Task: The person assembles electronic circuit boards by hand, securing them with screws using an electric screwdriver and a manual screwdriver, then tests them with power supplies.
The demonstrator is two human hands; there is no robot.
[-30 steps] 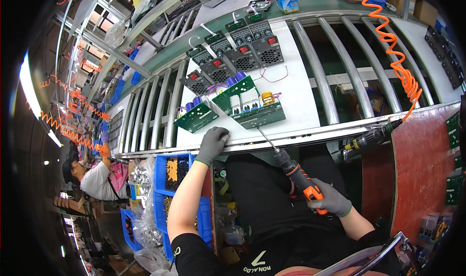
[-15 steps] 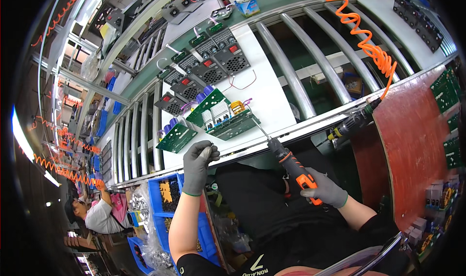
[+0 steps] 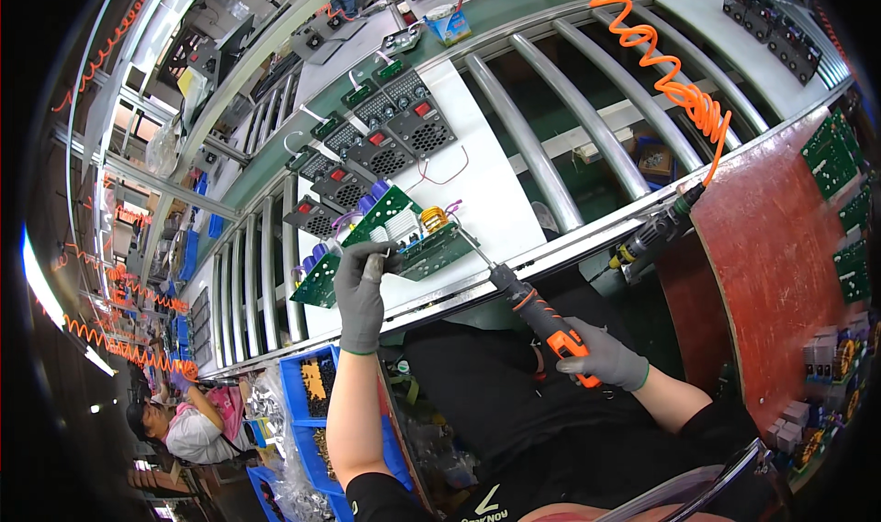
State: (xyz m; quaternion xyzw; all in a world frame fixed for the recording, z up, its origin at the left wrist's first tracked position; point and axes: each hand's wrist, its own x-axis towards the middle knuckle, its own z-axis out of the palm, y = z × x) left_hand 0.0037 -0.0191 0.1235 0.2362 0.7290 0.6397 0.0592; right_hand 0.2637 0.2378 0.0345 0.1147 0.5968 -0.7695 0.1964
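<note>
Left hand (image 3: 361,288), in a grey knit glove, is pinching the near edge of the green circuit board with white heat sink and copper coil (image 3: 404,237), steadying it on the white worktop (image 3: 486,178). Right hand (image 3: 601,361), also gloved, is closing around the orange-and-black powered screwdriver (image 3: 537,315), whose thin bit is touching the board's right edge. Black finned modules (image 3: 390,136) are lying in a row just behind. An orange coiled hose (image 3: 665,58) is hanging above the rollers. Judged risk: the bit is sitting at a slant, so it could slip off the screw and gouge nearby components; the light pinch may let the board pivot.
</note>
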